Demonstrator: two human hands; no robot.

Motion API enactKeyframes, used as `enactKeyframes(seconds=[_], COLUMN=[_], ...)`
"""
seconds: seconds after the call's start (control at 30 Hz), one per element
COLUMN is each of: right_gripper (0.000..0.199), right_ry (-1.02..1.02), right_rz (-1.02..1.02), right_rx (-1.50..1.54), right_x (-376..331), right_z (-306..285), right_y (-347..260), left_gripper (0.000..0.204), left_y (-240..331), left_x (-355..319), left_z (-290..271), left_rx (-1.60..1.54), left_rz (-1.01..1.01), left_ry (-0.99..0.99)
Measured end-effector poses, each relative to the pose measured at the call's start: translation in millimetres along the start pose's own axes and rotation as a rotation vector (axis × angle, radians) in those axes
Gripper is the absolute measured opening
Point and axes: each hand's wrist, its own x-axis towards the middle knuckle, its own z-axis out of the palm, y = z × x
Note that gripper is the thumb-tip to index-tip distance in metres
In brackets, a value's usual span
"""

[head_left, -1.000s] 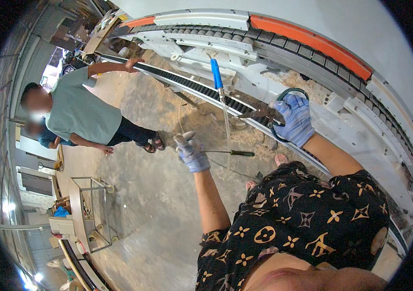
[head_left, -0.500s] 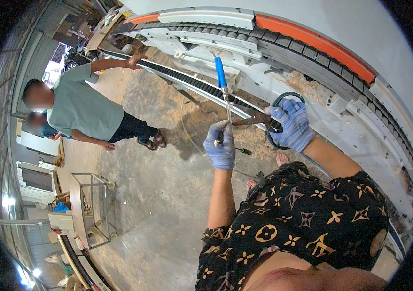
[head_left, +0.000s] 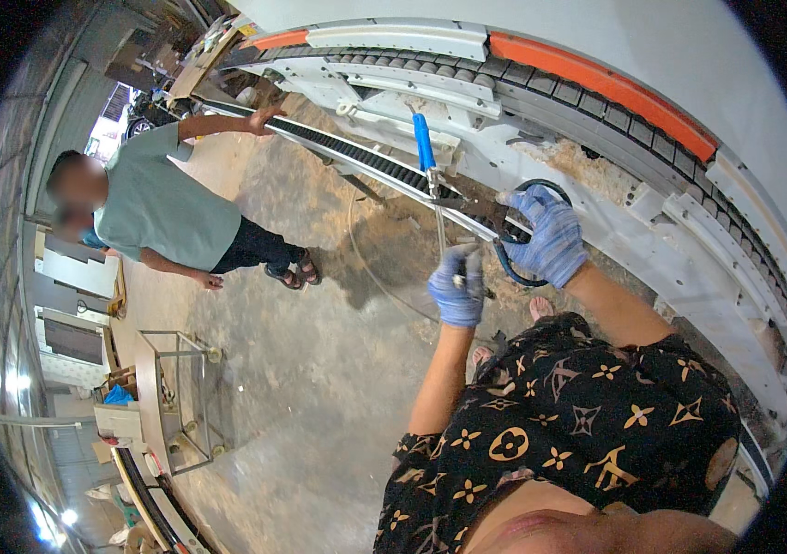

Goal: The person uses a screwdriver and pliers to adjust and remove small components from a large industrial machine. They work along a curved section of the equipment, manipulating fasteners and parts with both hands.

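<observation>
A blue-handled air blow gun [head_left: 424, 143] stands near the conveyor rail, its thin pale hose [head_left: 440, 226] running down toward my left hand [head_left: 458, 291]. That hand, in a blue-white glove, is closed around the hose. A small pale bit and a dark end show at its fingers, too small to name. My right hand [head_left: 550, 235], gloved alike, grips scissors [head_left: 510, 266] with large dark loop handles. The loops are spread apart, and the blades, partly lost against the rail, point left toward the hose.
A white machine with a curved roller track [head_left: 596, 106] and orange guard [head_left: 596, 83] lies along the far right. A slim conveyor rail [head_left: 356, 152] runs beside it. Another person [head_left: 172, 185] stands left with a hand on the rail. A wheeled metal-frame table [head_left: 158, 397] is at lower left.
My left hand has moved right and down, away from the blow gun. The scissors have opened and drawn back from the hose. The blow gun has shifted slightly right.
</observation>
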Motion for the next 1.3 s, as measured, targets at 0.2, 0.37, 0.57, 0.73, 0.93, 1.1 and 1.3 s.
enactKeyframes(seconds=[0.2,0.37,0.57,0.73,0.93,1.1,1.3], right_gripper=[0.055,0.055,0.056,0.054,0.050,0.048,0.052], right_ry=[0.075,0.049,0.068,0.062,0.119,0.075,0.092], right_rz=[-0.122,-0.176,-0.186,-0.187,-0.226,-0.164,-0.277], right_rx=[-0.065,-0.056,-0.075,-0.079,-0.112,-0.179,-0.143], right_x=[-7.3,-10.7,-16.3,-19.4,-10.4,-4.4,-5.3], right_z=[-7.8,-5.1,-3.5,-2.3,-22.2,-35.5,-31.3], right_y=[0.1,-0.7,-2.1,-3.4,8.6,18.4,16.0], left_gripper=[0.019,0.014,0.014,0.014,0.013,0.024,0.022], left_y=[9.8,0.0,3.2,6.0,-28.5,-57.7,-1.9], left_x=[30.0,34.8,38.3,38.0,50.7,45.0,52.1], left_z=[-16.3,-28.3,-20.6,-22.6,-47.7,-69.5,-39.3], left_rx=[-0.297,-0.325,-0.321,-0.235,0.082,-0.076,-0.232], left_rz=[-0.098,-0.174,-0.126,-0.096,-0.107,-0.160,-0.073], left_ry=[0.127,0.150,0.248,0.267,0.343,0.314,0.164])
